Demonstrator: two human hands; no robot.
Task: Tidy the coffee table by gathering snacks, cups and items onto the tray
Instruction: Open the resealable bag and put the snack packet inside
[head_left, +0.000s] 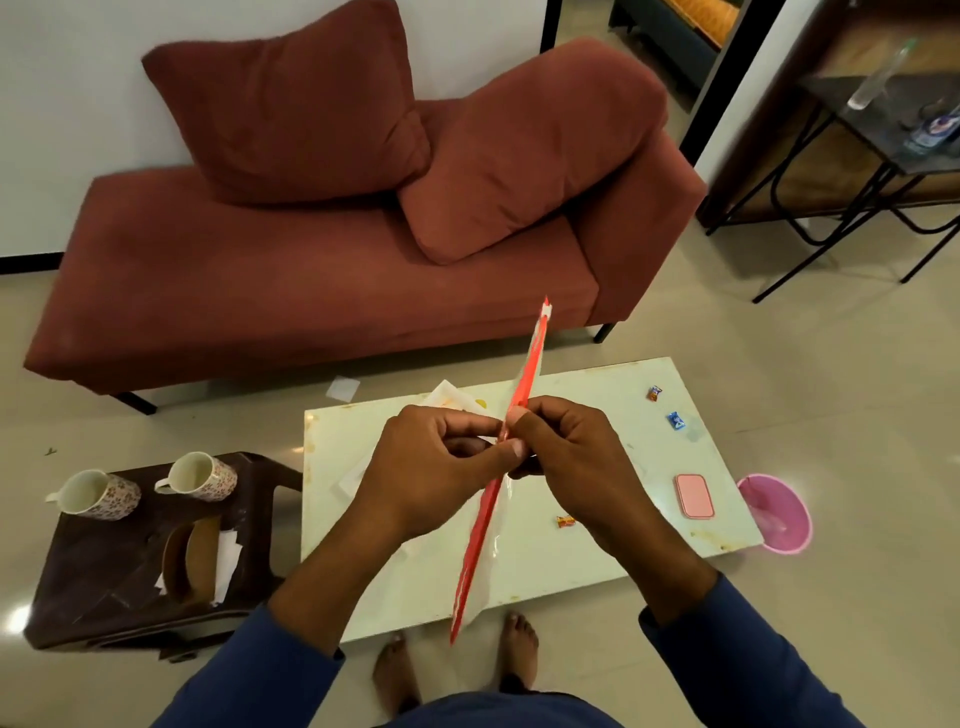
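Hands first: your left hand (431, 457) and right hand (563, 447) meet above the coffee table (587, 561), both with fingers curled and pinching one long red-and-clear wrapper (491, 512) near its middle. The wrapper stands edge-on, running from near your feet up past the table's far edge.

On the table you have three small wrapped candies: an orange one (654, 393) and a blue one (676, 421) toward the far right, and another orange one (565, 521) just below your right wrist. One pink case (694, 496) lies near the right edge. Crumpled white paper (452, 397) sits just beyond your left hand, partly hidden by it.

Two floral cups (98, 494) (200, 476) stand on the dark side table (104, 582) to your left, well apart from your hands, with one brown holder (189, 564) of white napkins near them. One pink bin (776, 512) sits on the floor at the table's right end. One white scrap (343, 388) lies on the floor before the red sofa (311, 280).
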